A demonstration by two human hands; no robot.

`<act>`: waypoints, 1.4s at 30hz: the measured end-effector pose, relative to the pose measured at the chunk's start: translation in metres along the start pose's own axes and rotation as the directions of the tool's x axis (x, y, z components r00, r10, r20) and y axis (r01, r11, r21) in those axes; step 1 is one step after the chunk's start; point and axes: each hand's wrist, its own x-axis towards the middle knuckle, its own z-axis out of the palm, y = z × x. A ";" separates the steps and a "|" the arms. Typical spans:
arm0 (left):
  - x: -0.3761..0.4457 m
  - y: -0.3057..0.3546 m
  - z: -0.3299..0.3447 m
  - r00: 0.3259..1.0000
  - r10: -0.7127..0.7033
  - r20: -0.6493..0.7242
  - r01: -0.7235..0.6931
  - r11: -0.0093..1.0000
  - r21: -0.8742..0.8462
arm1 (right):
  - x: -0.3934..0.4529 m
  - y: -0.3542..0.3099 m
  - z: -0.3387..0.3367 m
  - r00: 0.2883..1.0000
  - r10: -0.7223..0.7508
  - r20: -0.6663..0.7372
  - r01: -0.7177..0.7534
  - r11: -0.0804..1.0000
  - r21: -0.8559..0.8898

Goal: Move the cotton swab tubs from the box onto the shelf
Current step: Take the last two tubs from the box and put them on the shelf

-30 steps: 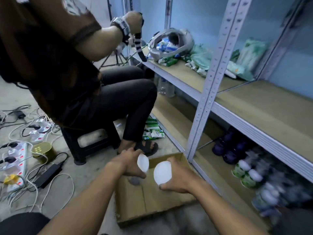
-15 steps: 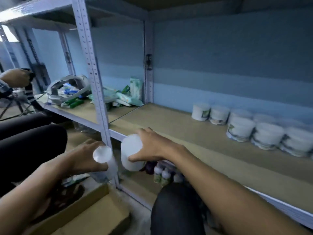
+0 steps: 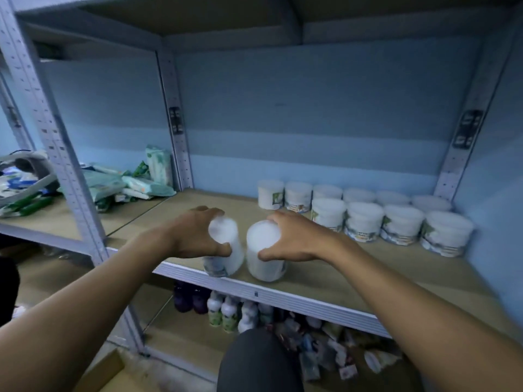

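My left hand (image 3: 195,236) grips a white cotton swab tub (image 3: 226,250) from the side, its base at the front edge of the wooden shelf (image 3: 353,267). My right hand (image 3: 297,239) holds a second white tub (image 3: 264,250) right beside it, also at the front edge. Both tubs look upright or slightly tilted; the image is blurred. Several more tubs (image 3: 365,219) stand in two rows at the back right of the same shelf. A corner of the cardboard box (image 3: 104,374) shows at the bottom left.
A grey metal upright (image 3: 65,165) stands left of my hands. Green and white packets (image 3: 135,182) lie on the neighbouring shelf bay. Small bottles (image 3: 226,309) and sachets fill the shelf below. My knee (image 3: 257,360) is under the shelf edge.
Both hands lifted a tub each out of the box, swung right and up, and now hold them down at the shelf's front edge. My view turned from the floor to the shelf.
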 end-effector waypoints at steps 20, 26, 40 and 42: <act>0.107 0.002 0.012 0.954 0.218 0.206 -0.212 0.976 -0.050 | 0.037 0.043 0.008 0.990 0.121 -0.070 -0.129 0.983 -0.127; 0.136 0.001 0.021 0.963 0.224 0.149 -0.220 0.975 -0.043 | 0.068 0.046 0.006 0.989 0.143 -0.041 -0.148 0.968 -0.204; 0.208 0.006 0.043 0.978 0.185 0.091 -0.173 0.976 -0.130 | 0.137 0.071 0.004 0.978 0.193 -0.075 -0.206 0.950 -0.235; 0.216 0.007 0.047 0.979 0.194 0.063 -0.185 0.974 -0.135 | 0.143 0.075 0.005 0.977 0.193 -0.094 -0.211 0.949 -0.235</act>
